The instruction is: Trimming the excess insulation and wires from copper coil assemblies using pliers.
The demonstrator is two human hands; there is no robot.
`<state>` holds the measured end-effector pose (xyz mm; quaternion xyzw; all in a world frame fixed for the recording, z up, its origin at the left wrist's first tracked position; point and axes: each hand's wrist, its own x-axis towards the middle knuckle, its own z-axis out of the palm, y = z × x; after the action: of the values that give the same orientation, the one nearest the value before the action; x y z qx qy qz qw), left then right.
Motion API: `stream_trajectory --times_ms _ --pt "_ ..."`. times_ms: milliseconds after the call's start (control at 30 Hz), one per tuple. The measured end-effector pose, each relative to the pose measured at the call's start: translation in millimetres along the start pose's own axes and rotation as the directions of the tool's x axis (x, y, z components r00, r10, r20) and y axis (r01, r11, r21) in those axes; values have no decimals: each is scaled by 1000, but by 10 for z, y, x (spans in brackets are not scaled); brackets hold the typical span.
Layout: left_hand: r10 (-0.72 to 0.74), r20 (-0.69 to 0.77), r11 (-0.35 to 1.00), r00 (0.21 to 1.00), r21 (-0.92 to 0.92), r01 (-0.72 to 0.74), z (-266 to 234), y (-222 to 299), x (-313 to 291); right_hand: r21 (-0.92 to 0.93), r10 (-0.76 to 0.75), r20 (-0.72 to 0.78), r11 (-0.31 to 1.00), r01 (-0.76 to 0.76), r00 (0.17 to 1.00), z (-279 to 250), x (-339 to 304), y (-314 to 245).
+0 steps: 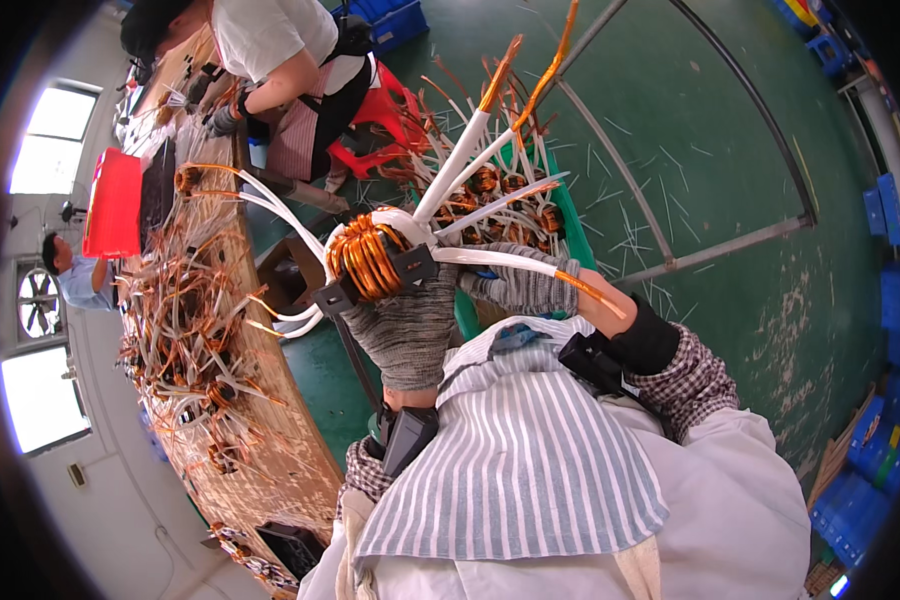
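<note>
Close up in front of me, a ring-shaped coil [367,256] wound with thick copper wire sits in my left hand [400,325], which wears a grey knit glove. White-sleeved leads with bare copper ends fan out from the coil, several upward and others to the left. One white-sleeved lead [500,261] runs right across my right hand [525,282], also gloved in grey. That hand's fingers are curled beside the coil, with a bit of blue showing among them; what they grip is mostly hidden. Black bracket pieces [415,265] lie against the coil's lower side.
On my left, a worn wooden table [300,440] carries a heap of copper coils [200,330] with white leads. A green crate [568,205] of similar coils stands ahead. Beyond are a red stool [385,115], a co-worker [280,50] and a metal frame [670,262].
</note>
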<state>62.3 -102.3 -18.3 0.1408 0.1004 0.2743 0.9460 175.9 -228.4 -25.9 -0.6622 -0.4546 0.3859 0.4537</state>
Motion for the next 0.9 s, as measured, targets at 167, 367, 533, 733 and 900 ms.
stream_trajectory --times_ms 167,367,533,733,900 --pt "-16 -81 1000 997 -18 15 17 -36 -53 25 -173 16 985 172 985 60 -15 196" --pt "-41 -58 999 997 -12 40 -55 -16 -100 -324 -90 48 941 101 995 290 8 331" --pt "0 -182 999 983 44 8 -261 -175 76 -188 -32 -167 982 0 986 459 38 563" --pt "29 -98 998 995 -46 -34 -126 19 37 -66 -43 -79 997 38 996 465 133 573" --pt "227 -85 970 970 110 -217 14 251 211 -271 245 380 951 -145 892 253 -152 311"
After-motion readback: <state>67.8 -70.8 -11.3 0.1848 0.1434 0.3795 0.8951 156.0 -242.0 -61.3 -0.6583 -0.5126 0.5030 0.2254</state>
